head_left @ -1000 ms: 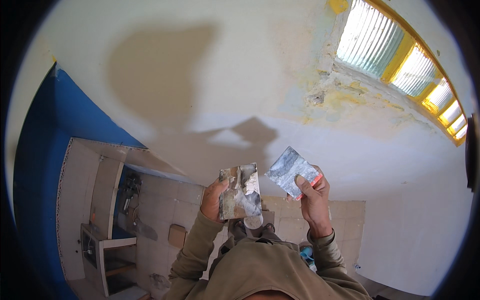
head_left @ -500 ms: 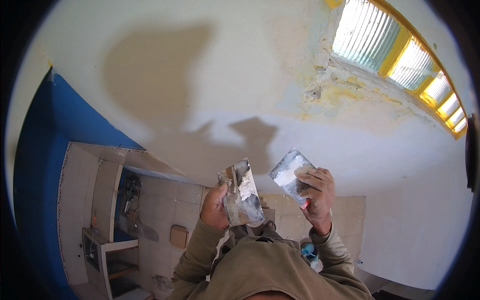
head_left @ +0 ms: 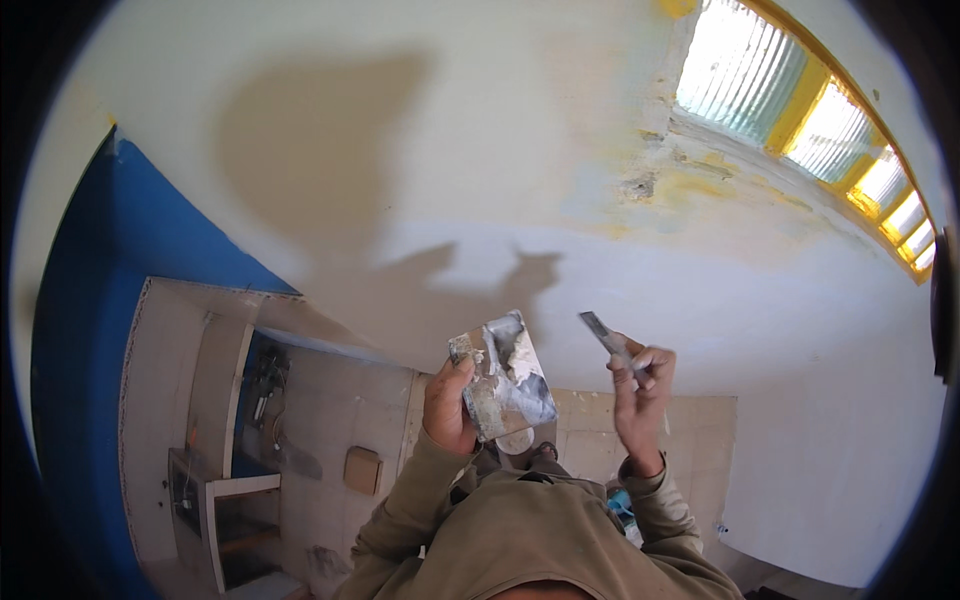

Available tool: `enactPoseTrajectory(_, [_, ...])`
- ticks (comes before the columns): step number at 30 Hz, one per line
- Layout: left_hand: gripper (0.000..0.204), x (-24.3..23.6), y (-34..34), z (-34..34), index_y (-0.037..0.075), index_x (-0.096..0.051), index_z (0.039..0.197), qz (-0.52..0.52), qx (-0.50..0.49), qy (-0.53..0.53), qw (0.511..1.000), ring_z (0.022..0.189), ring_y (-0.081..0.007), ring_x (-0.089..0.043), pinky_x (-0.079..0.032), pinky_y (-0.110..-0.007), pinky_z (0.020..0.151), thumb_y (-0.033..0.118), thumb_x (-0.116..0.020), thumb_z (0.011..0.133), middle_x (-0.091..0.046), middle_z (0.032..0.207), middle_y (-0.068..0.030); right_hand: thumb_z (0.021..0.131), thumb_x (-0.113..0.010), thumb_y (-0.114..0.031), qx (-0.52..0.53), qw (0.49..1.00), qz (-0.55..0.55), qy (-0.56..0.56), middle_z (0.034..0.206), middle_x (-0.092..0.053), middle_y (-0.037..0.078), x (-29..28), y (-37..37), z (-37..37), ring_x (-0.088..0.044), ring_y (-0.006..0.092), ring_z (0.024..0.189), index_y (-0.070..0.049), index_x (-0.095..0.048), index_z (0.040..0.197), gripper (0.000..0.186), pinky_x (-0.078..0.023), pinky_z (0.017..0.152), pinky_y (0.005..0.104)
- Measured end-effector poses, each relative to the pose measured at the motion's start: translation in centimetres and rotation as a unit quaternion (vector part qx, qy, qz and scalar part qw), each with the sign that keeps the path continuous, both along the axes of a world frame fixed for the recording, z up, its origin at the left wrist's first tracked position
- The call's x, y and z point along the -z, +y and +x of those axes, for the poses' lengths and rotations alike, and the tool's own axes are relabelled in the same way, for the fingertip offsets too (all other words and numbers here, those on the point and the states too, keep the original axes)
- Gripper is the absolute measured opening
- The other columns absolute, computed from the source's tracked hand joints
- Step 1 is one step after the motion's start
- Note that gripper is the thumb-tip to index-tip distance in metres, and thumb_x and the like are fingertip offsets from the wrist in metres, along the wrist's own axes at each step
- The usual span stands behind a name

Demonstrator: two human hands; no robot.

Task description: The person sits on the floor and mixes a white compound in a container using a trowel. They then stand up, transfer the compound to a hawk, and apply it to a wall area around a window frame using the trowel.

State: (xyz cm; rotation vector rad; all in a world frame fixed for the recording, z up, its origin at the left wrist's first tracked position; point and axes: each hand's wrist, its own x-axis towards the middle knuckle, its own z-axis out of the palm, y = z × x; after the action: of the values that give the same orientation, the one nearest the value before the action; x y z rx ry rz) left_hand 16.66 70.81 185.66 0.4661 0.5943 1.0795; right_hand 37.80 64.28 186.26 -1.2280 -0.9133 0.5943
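Note:
My left hand grips the edge of a flat rectangular plate, its thumb on top near the left side. The plate is smeared with grey and brown, and a lump of white putty clings to its upper right part. In my right hand is a wide putty knife, turned nearly edge-on, so its blade shows as a narrow grey strip. Fingers hide its handle. The knife and plate are apart, both held in front of the pale wall.
A yellow-framed window with ribbed glass sits upper right, with a rough patch below it. At left are a blue wall and an open cabinet. A brown square piece lies on the tiled floor.
My right hand has turned the putty knife from showing its broad face to nearly edge-on. My left hand and the plate have shifted slightly right.

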Motion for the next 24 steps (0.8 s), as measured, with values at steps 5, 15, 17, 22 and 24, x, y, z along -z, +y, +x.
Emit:
enactPoseTrajectory(5, [0.031,0.1,1.1,-0.9,-0.004,-0.054,0.123,0.076,0.018,0.102,0.992,0.094,-0.0128,-0.06,-0.05,-0.029,0.083,0.013,-0.047,0.098,-0.063,0.108,-0.0067,0.081,-0.06,0.001,-0.169,0.942,0.051,-0.287,0.105,-0.07,0.006,-3.6,1.2,2.9,-0.062,0.0234,0.107,-0.01,-0.07,0.102,0.026,-0.043,0.098,0.039])
enactPoseTrajectory(15, [0.035,-0.9,2.6,-1.3,-0.006,-0.054,0.123,0.14,0.044,0.19,0.971,0.095,-0.0153,-0.062,-0.051,-0.031,0.083,0.014,-0.048,0.096,-0.063,0.109,-0.0103,0.072,-0.066,-0.021,-0.254,0.715,0.145,-0.635,0.105,-0.069,-0.005,-8.6,3.1,2.5,-0.061,0.018,0.105,-0.017,-0.071,0.098,0.026,-0.04,0.101,0.0455])
enactPoseTrajectory(17, [0.034,0.0,2.6,-1.2,-0.005,-0.054,0.124,0.146,0.03,0.158,0.976,0.094,-0.0129,-0.06,-0.05,-0.029,0.083,0.014,-0.047,0.097,-0.063,0.11,-0.0081,0.072,-0.067,-0.021,-0.261,0.686,0.133,-0.666,0.103,-0.068,-0.004,-9.5,3.0,2.5,-0.061,0.0177,0.104,-0.016,-0.071,0.096,0.025,-0.04,0.101,0.045])
enactPoseTrajectory(22, [0.035,1.0,3.1,-2.2,-0.006,-0.053,0.124,0.123,-0.044,0.102,0.986,0.095,-0.017,-0.062,-0.052,-0.032,0.083,0.014,-0.048,0.096,-0.063,0.112,-0.0106,0.075,-0.066,-0.011,-0.289,0.733,0.055,-0.613,0.099,-0.068,0.001,-9.8,2.7,4.6,-0.062,0.0199,0.097,-0.011,-0.07,0.095,0.02,-0.046,0.091,0.0384])
enactPoseTrajectory(24, [0.035,0.4,3.6,-2.8,-0.006,-0.052,0.124,0.126,-0.044,0.107,0.985,0.094,-0.0184,-0.063,-0.053,-0.033,0.082,0.015,-0.047,0.096,-0.063,0.111,-0.0114,0.08,-0.063,-0.007,-0.228,0.872,-0.009,-0.434,0.099,-0.068,0.003,-7.3,2.4,6.7,-0.062,0.0193,0.089,-0.012,-0.071,0.098,0.02,-0.049,0.082,0.034])
